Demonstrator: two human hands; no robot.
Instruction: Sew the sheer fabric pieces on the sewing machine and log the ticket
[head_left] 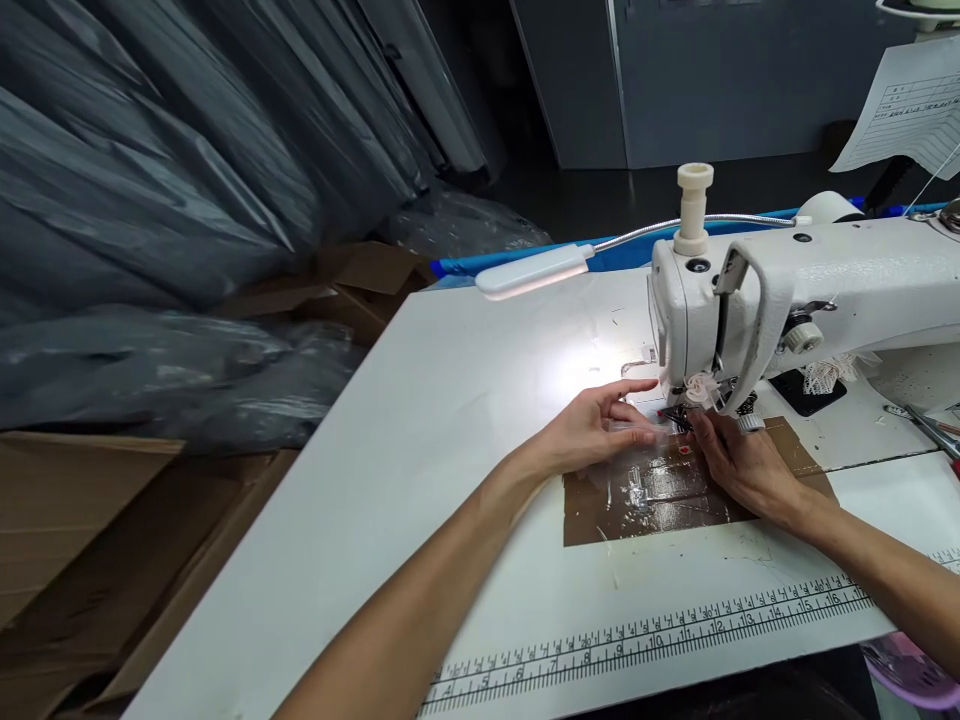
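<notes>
My left hand point(592, 430) is just left of the needle area of a white sewing machine point(832, 290). Its index finger stretches toward the machine head, while the thumb and other fingers pinch a thin, see-through strip of material point(637, 428). Close to the presser foot point(679, 415), my right hand point(742, 465) has its fingers bent together; what they hold, if anything, is hidden. A pale pink ruffled fabric flower point(701, 387) sits at the front of the machine head, just above my right fingertips.
Brown tape point(660, 500) covers the tabletop under my hands. A ruler strip point(645, 645) runs along the front edge. A lit lamp point(532, 272) hangs over the table. Scissors point(934, 430) lie at right, and cardboard boxes point(142, 540) stand left.
</notes>
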